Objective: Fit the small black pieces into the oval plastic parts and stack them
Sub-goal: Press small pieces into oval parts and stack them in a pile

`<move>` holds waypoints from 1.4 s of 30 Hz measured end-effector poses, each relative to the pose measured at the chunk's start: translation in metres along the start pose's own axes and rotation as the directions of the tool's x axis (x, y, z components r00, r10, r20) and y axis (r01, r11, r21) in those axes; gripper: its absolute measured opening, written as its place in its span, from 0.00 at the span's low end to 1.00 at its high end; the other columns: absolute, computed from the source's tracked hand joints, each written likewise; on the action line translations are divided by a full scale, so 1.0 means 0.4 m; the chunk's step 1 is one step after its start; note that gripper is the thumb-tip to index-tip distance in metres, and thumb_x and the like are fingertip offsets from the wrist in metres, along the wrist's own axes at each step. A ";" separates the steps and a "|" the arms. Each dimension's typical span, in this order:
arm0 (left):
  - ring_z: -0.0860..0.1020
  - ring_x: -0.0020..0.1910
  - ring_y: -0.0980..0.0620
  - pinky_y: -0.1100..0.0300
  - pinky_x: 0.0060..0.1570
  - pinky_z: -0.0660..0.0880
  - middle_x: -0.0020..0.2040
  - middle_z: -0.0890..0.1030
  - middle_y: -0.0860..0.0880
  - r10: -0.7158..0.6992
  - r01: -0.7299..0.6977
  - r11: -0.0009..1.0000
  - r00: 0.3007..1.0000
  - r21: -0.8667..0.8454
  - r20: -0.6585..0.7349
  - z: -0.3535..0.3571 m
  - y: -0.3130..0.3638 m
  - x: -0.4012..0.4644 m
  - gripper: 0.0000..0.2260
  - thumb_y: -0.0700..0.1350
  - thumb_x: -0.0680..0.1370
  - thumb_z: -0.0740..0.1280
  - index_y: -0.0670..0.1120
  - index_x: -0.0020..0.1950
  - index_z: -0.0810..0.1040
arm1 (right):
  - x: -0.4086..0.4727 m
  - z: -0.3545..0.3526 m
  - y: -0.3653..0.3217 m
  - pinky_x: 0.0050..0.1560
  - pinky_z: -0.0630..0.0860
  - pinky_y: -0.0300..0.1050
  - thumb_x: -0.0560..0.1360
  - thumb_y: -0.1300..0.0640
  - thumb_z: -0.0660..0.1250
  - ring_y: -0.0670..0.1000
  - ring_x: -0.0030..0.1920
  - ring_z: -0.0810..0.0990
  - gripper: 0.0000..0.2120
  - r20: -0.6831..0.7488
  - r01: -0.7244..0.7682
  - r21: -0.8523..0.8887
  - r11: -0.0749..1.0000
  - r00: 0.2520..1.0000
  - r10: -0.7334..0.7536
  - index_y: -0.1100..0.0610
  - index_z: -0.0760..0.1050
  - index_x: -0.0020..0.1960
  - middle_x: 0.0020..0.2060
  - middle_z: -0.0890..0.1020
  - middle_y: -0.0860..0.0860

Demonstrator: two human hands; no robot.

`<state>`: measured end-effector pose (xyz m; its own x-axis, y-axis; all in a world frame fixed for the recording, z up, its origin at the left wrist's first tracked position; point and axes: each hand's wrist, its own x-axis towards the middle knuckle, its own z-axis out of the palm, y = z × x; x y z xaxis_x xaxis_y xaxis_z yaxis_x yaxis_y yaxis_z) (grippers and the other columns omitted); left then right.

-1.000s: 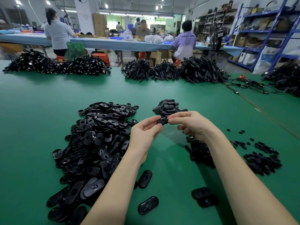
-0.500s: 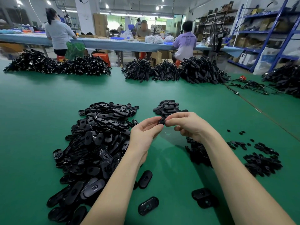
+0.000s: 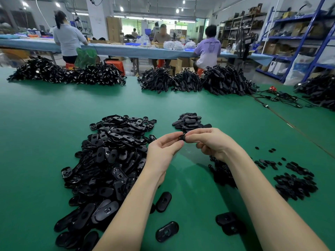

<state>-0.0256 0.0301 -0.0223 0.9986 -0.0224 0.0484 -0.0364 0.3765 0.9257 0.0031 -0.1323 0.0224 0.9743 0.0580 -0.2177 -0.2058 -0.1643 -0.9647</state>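
Left hand [image 3: 164,151] and right hand [image 3: 211,142] pinching one oval part [image 3: 182,137] mid-frame, big pile of oval parts [image 3: 110,160] lower left, small black pieces [image 3: 293,183] right, finished stack [image 3: 188,121] behind fingers, lilac shirt [image 3: 210,49] lettering unreadable

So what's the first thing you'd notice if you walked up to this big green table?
Probably the huge heap of black oval parts spread over the green table, left of the person's arms. Right above the middle of the table, the left hand and right hand pinch one small black part between their fingertips. Just behind the hands sits a small neat pile of ovals.
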 end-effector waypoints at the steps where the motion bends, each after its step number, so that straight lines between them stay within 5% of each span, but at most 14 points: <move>1: 0.84 0.50 0.57 0.69 0.48 0.77 0.49 0.87 0.49 0.004 -0.004 1.000 1.000 -0.005 -0.005 0.000 0.001 -0.001 0.12 0.31 0.74 0.72 0.47 0.51 0.85 | 0.001 0.002 0.000 0.23 0.68 0.33 0.71 0.64 0.77 0.44 0.26 0.72 0.06 -0.002 -0.005 0.022 1.000 1.000 0.005 0.53 0.87 0.38 0.32 0.82 0.49; 8: 0.84 0.51 0.59 0.70 0.49 0.77 0.48 0.87 0.50 0.030 -0.029 0.999 0.999 0.027 -0.025 0.001 0.007 -0.006 0.12 0.32 0.74 0.73 0.48 0.51 0.85 | 0.000 0.008 0.000 0.25 0.72 0.33 0.71 0.63 0.77 0.43 0.26 0.73 0.06 0.004 -0.028 0.077 0.997 1.000 0.028 0.53 0.87 0.39 0.34 0.84 0.49; 14: 0.84 0.48 0.53 0.66 0.50 0.79 0.48 0.87 0.46 -0.049 0.048 0.997 0.999 -0.058 -0.006 0.000 0.015 -0.008 0.10 0.31 0.76 0.70 0.44 0.52 0.85 | -0.006 -0.009 0.008 0.29 0.76 0.35 0.69 0.59 0.80 0.46 0.28 0.78 0.14 0.083 -0.091 0.088 0.992 0.993 0.084 0.51 0.83 0.53 0.41 0.86 0.48; 19: 0.85 0.47 0.51 0.66 0.49 0.80 0.49 0.87 0.43 -0.113 0.120 0.984 0.992 -0.134 0.057 -0.006 0.024 -0.006 0.09 0.31 0.78 0.67 0.41 0.55 0.83 | -0.006 -0.025 0.012 0.27 0.75 0.33 0.68 0.58 0.80 0.44 0.28 0.77 0.11 0.176 -0.114 0.108 0.988 0.980 0.094 0.51 0.83 0.49 0.40 0.85 0.46; 25: 0.85 0.44 0.51 0.66 0.46 0.79 0.48 0.86 0.43 -0.140 0.149 0.977 0.988 -0.150 0.068 -0.012 0.027 -0.005 0.10 0.30 0.77 0.68 0.39 0.55 0.82 | -0.008 -0.022 0.012 0.27 0.74 0.33 0.57 0.53 0.83 0.44 0.28 0.76 0.21 0.219 -0.098 0.092 0.991 0.973 0.076 0.52 0.83 0.48 0.40 0.85 0.46; 32: 0.83 0.38 0.51 0.65 0.43 0.80 0.43 0.86 0.43 -0.131 0.131 0.990 0.991 -0.043 0.001 -0.009 0.021 -0.004 0.08 0.30 0.74 0.71 0.42 0.49 0.81 | -0.013 -0.016 0.007 0.30 0.75 0.36 0.70 0.61 0.79 0.46 0.28 0.77 0.08 0.221 0.039 -0.013 0.999 0.975 -0.035 0.54 0.82 0.46 0.35 0.82 0.49; 42: 0.84 0.41 0.53 0.64 0.46 0.79 0.43 0.87 0.45 -0.081 0.084 0.994 0.995 0.064 -0.052 -0.022 0.004 0.003 0.08 0.32 0.74 0.73 0.42 0.49 0.83 | -0.011 0.008 -0.005 0.31 0.75 0.38 0.72 0.61 0.76 0.47 0.29 0.78 0.03 0.122 0.252 -0.301 0.920 0.967 -0.224 0.56 0.82 0.42 0.31 0.80 0.48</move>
<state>-0.0239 0.0386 -0.0242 0.9989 -0.0043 -0.0462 0.0453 0.3134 0.9485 -0.0012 -0.1291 0.0249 0.9769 0.2135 -0.0121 0.0836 -0.4333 -0.8974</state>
